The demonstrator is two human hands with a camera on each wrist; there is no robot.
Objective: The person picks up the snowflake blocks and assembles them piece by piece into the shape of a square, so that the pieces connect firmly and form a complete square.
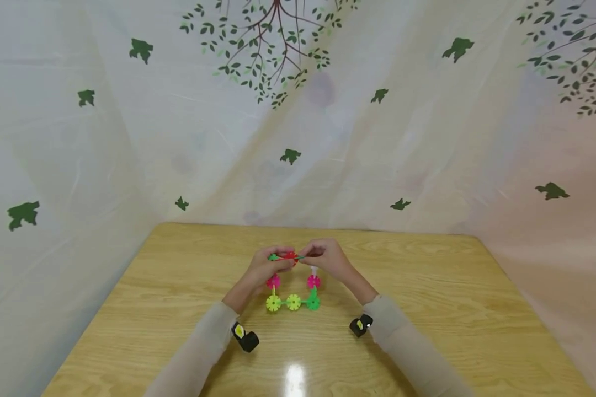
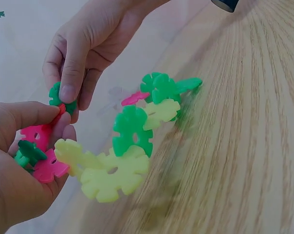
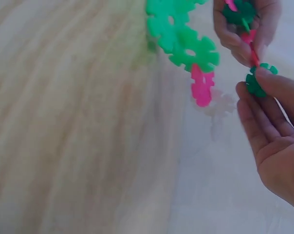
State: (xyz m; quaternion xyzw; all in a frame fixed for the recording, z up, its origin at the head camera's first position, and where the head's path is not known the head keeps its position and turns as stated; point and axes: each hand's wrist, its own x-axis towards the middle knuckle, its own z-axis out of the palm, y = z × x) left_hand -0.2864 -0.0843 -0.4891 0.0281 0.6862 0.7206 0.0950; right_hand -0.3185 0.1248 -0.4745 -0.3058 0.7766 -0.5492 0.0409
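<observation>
My left hand (image 1: 263, 270) pinches a red snowflake disc (image 1: 291, 257) between thumb and fingers. Facing it, my right hand (image 1: 330, 258) holds a green snowflake disc (image 3: 255, 84) by thumb and fingertips, right at the red disc's edge. From the left hand hangs a linked chain: a pink disc (image 1: 273, 282), yellow discs (image 2: 115, 174) joined by a green disc (image 2: 132, 130), then a green corner (image 1: 313, 301). Up the right side come another pink disc (image 1: 314, 281) and a clear whitish disc (image 3: 222, 103). The left fingers partly hide the discs in that palm.
A wood-grain table (image 1: 179, 309) lies under the hands and the chain. Behind it hangs a pale curtain (image 1: 218, 165) printed with leaves and branches. Both wrists carry small black cameras, the left camera (image 1: 248, 341) and the right camera (image 1: 358, 326).
</observation>
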